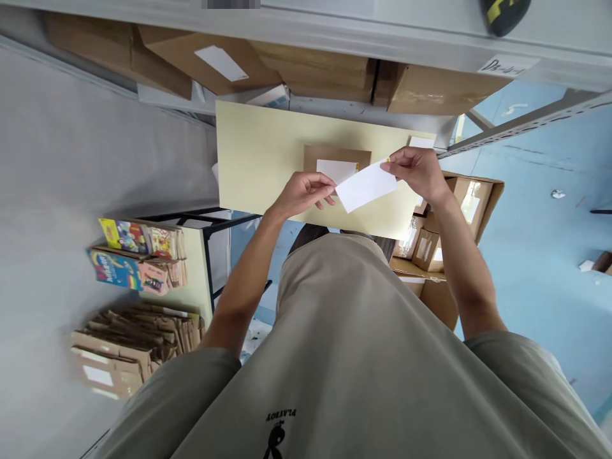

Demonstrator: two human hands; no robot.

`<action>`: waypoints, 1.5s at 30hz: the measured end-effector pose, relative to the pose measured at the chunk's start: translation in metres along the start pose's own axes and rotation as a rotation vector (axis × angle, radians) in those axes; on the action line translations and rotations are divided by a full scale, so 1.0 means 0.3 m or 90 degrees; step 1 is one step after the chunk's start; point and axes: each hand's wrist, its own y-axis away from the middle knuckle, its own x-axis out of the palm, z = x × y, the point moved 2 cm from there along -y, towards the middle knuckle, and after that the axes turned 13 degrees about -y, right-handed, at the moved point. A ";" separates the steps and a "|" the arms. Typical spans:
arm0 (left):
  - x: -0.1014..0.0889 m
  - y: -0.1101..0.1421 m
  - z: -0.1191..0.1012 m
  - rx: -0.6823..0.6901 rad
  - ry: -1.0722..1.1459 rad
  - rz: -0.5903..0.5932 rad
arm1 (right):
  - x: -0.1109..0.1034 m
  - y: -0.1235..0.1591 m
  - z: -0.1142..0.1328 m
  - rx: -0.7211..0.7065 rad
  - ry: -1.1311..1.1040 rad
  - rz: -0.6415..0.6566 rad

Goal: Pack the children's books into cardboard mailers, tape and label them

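A blank-looking white label [367, 186] with a small yellow mark at one corner is stretched at a slant between my hands. My right hand [419, 171] pinches its upper right corner between thumb and fingers. At the opposite end, the fingertips of my left hand [306, 192] are closed on the left corner. Just behind the label, a small brown cardboard box [337, 154] lies on a pale yellow tabletop [261, 153]. Another white label [337, 169] is on that box, partly covered by the one I hold.
Cardboard boxes [310, 67] line the shelf behind the table. At right, an open carton [488, 207] holds several smaller boxes. Left of me, colourful packages [127, 236] and a stack of flattened cardboard [138, 338] stand by a black metal frame [206, 255]. A grey shelf beam [335, 38] crosses overhead.
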 end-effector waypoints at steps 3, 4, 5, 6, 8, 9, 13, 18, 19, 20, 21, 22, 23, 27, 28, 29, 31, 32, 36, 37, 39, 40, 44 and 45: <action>-0.033 0.020 0.005 0.001 0.000 0.001 | 0.032 -0.004 0.024 0.004 0.009 0.000; -0.043 0.025 0.007 0.002 -0.002 0.002 | 0.043 -0.004 0.032 0.004 0.013 0.000; -0.052 0.029 0.011 0.003 -0.004 0.004 | 0.054 -0.003 0.041 0.003 0.019 -0.001; -0.061 0.033 0.015 0.004 -0.006 0.006 | 0.065 -0.002 0.048 0.003 0.026 -0.001; -0.078 0.037 0.026 0.011 -0.009 0.013 | 0.088 -0.002 0.061 0.001 0.041 -0.001; -0.087 0.040 0.031 0.017 -0.007 0.017 | 0.100 -0.003 0.066 0.000 0.048 -0.001; -0.124 0.053 0.056 0.045 0.006 0.038 | 0.158 -0.011 0.078 -0.009 0.060 -0.012; -0.185 0.086 0.095 0.052 0.021 0.068 | 0.259 -0.027 0.087 -0.015 0.074 -0.028; -0.201 0.094 0.104 0.052 0.024 0.073 | 0.281 -0.032 0.087 -0.016 0.079 -0.029; -0.218 0.102 0.113 0.052 0.026 0.076 | 0.303 -0.038 0.085 -0.018 0.084 -0.028; -0.236 0.110 0.122 0.053 0.028 0.078 | 0.324 -0.045 0.082 -0.019 0.092 -0.026; -0.255 0.117 0.132 0.054 0.030 0.081 | 0.345 -0.053 0.079 -0.020 0.102 -0.024; -0.274 0.124 0.142 0.055 0.033 0.083 | 0.365 -0.060 0.077 -0.024 0.116 -0.025; -0.347 0.140 0.197 0.063 0.056 0.085 | 0.448 -0.078 0.090 -0.071 0.208 -0.077; -0.363 0.141 0.214 0.067 0.063 0.082 | 0.475 -0.077 0.097 -0.079 0.230 -0.089; -0.378 0.142 0.230 0.070 0.069 0.076 | 0.506 -0.074 0.104 -0.078 0.246 -0.090; -0.407 0.144 0.263 0.071 0.076 0.057 | 0.584 -0.062 0.109 -0.053 0.251 -0.058; -0.421 0.145 0.279 0.067 0.076 0.049 | 0.629 -0.054 0.108 -0.033 0.241 -0.031; -0.476 0.160 0.325 0.064 0.076 0.043 | 0.825 -0.027 0.080 0.029 0.198 0.059; -0.489 0.165 0.333 0.068 0.075 0.045 | 0.870 -0.025 0.073 0.031 0.197 0.066; -0.516 0.174 0.348 0.074 0.069 0.050 | 0.948 -0.026 0.066 0.025 0.206 0.061; -0.529 0.177 0.355 0.074 0.066 0.053 | 0.981 -0.030 0.066 0.024 0.213 0.054; -0.576 0.179 0.381 0.082 0.061 0.062 | 1.073 -0.053 0.092 0.037 0.242 0.020; -0.586 0.178 0.386 0.085 0.061 0.064 | 1.089 -0.060 0.101 0.044 0.250 0.014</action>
